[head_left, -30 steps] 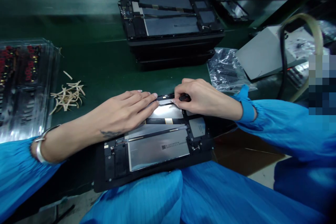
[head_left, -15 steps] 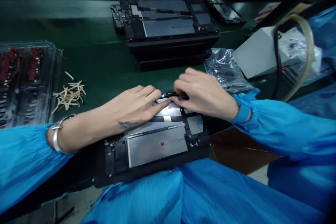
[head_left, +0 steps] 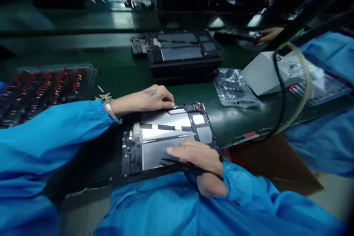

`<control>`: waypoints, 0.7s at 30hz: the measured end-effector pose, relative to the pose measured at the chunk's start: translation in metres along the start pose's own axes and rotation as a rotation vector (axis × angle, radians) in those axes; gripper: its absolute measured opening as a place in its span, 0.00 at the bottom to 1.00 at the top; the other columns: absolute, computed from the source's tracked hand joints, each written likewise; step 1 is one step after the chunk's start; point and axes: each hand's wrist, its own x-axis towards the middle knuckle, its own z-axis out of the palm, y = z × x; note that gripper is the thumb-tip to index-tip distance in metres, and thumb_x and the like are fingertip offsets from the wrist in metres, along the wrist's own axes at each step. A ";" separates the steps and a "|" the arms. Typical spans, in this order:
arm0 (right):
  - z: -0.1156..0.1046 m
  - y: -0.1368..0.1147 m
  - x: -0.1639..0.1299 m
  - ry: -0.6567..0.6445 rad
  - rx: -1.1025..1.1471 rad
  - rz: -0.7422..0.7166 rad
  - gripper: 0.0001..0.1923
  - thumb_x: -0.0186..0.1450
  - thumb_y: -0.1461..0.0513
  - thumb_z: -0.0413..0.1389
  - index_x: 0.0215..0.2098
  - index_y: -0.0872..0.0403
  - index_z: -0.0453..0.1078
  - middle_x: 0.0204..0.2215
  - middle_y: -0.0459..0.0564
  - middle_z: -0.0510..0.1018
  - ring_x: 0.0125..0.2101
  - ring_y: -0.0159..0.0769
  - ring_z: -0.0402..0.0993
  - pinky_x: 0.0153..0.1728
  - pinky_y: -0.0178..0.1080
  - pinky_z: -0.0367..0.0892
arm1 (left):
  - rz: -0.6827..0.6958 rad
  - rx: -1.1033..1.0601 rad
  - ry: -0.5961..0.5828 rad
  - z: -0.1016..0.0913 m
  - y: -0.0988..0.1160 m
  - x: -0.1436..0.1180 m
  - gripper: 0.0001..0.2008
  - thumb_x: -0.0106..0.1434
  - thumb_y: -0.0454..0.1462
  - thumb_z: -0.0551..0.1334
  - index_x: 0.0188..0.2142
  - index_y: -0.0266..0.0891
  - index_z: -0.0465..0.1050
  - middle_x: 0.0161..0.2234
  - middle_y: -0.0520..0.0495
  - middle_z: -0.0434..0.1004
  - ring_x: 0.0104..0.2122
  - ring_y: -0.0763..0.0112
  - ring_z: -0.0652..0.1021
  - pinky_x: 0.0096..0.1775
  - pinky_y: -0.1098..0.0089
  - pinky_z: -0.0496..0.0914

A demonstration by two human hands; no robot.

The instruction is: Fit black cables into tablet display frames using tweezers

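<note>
An opened tablet [head_left: 166, 132] with silver battery panels lies at the near edge of the green table, partly over my lap. My left hand [head_left: 149, 99] rests on its far edge, fingertips pressing near the top middle. My right hand [head_left: 199, 156] lies on the tablet's near right corner and holds black tweezers [head_left: 179, 165] whose tips point left across the lower panel.
A stack of opened tablets [head_left: 182, 53] sits further back on the green table [head_left: 116, 66]. Clear trays with red and dark parts [head_left: 41, 88] stand at the left. A crumpled plastic bag [head_left: 235, 88], a grey box [head_left: 265, 72] and hoses [head_left: 282, 103] are at the right. Other people's hands work beyond.
My right hand has pulled back from the tablet's far edge to its near right corner with the tweezers. The view has tilted up, showing more of the table and other people.
</note>
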 end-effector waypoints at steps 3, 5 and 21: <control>-0.005 -0.007 0.016 0.200 0.336 -0.068 0.30 0.71 0.41 0.47 0.66 0.39 0.65 0.47 0.49 0.82 0.46 0.46 0.81 0.45 0.48 0.79 | 0.005 -0.104 -0.002 -0.013 0.011 -0.008 0.13 0.67 0.43 0.62 0.42 0.38 0.82 0.37 0.47 0.83 0.33 0.71 0.79 0.33 0.76 0.66; -0.003 -0.012 0.022 0.254 0.326 -0.052 0.26 0.72 0.47 0.51 0.67 0.39 0.66 0.54 0.50 0.80 0.55 0.48 0.77 0.54 0.51 0.76 | 0.029 -0.178 0.010 -0.018 0.016 -0.015 0.14 0.67 0.44 0.64 0.43 0.37 0.80 0.34 0.48 0.82 0.29 0.74 0.76 0.30 0.76 0.64; -0.091 0.028 0.045 0.070 -0.054 -0.279 0.19 0.61 0.65 0.65 0.49 0.39 0.80 0.50 0.45 0.82 0.52 0.46 0.81 0.60 0.53 0.73 | -0.035 -0.639 0.345 -0.042 0.039 -0.047 0.19 0.56 0.42 0.73 0.44 0.34 0.79 0.29 0.51 0.77 0.25 0.78 0.72 0.27 0.78 0.63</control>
